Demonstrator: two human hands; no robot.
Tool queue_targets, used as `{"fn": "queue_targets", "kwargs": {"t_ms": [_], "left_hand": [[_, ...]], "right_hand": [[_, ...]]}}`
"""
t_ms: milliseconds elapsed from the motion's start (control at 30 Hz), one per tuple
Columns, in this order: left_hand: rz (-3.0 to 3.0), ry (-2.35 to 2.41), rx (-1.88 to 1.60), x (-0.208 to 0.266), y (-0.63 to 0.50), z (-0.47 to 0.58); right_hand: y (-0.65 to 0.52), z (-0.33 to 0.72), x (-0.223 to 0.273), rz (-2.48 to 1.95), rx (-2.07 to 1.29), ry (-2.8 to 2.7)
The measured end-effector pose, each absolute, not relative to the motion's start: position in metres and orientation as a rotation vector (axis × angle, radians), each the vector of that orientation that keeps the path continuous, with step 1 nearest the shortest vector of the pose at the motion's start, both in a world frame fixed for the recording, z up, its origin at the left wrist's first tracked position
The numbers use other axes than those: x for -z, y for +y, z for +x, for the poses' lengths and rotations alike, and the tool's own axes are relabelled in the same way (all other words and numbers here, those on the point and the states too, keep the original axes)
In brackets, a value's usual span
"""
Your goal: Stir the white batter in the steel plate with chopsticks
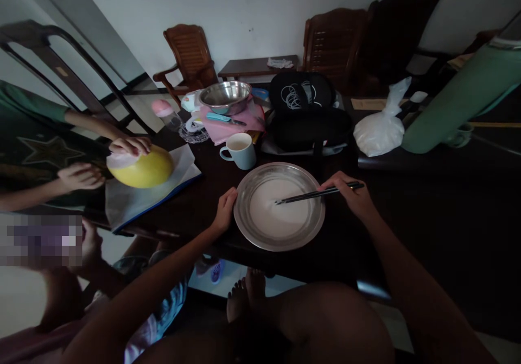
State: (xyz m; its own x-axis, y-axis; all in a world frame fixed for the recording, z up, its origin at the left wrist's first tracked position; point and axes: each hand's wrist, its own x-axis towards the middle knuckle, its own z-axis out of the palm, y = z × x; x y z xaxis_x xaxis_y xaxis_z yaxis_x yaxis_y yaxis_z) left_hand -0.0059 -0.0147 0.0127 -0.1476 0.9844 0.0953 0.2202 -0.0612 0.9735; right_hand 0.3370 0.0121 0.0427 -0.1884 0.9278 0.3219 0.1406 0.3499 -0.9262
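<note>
A wide steel bowl (279,243) stands on the dark table in front of me, with a white mixture (271,217) spread over its bottom. My left hand (224,210) is closed on the bowl's left rim. In my right hand (353,195) are black chopsticks (311,195), gripped near their upper end and slanting down to the left. Their tips dip into the mixture near its middle. Behind the bowl is a light blue mug (243,155), touched by neither hand.
At left, another person's hands (130,146) are at a yellow pomelo (150,168) on a zip folder (185,166). A second person sits at lower left. Beyond are a steel basin (226,98), a black case (309,128), a bag of white powder (378,133) and a green bottle (459,98).
</note>
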Motion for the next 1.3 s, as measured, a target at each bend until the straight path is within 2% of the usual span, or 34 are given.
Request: {"fn": "queue_targets", "kwargs": {"t_ms": [167, 333, 533, 1300], "left_hand": [[1.368, 1.452, -1.269, -0.0114, -0.0152, -0.0069], [1.349, 1.459, -1.262, -0.0098, -0.0159, -0.0072], [1.337, 1.472, -1.257, -0.0117, -0.0171, -0.0063], [1.395, 1.494, -1.247, -0.0097, -0.016, -0.0057]], "right_hand": [[0.0134, 0.3397, -0.0397, -1.002, -1.029, -1.426], [0.0121, 0.3355, -0.0416, -0.992, -1.014, -1.587], [0.0145, 0.338, -0.0364, -1.014, -1.029, -1.41], [0.0164, 0.3362, -0.0352, -1.004, -1.065, -1.421]]}}
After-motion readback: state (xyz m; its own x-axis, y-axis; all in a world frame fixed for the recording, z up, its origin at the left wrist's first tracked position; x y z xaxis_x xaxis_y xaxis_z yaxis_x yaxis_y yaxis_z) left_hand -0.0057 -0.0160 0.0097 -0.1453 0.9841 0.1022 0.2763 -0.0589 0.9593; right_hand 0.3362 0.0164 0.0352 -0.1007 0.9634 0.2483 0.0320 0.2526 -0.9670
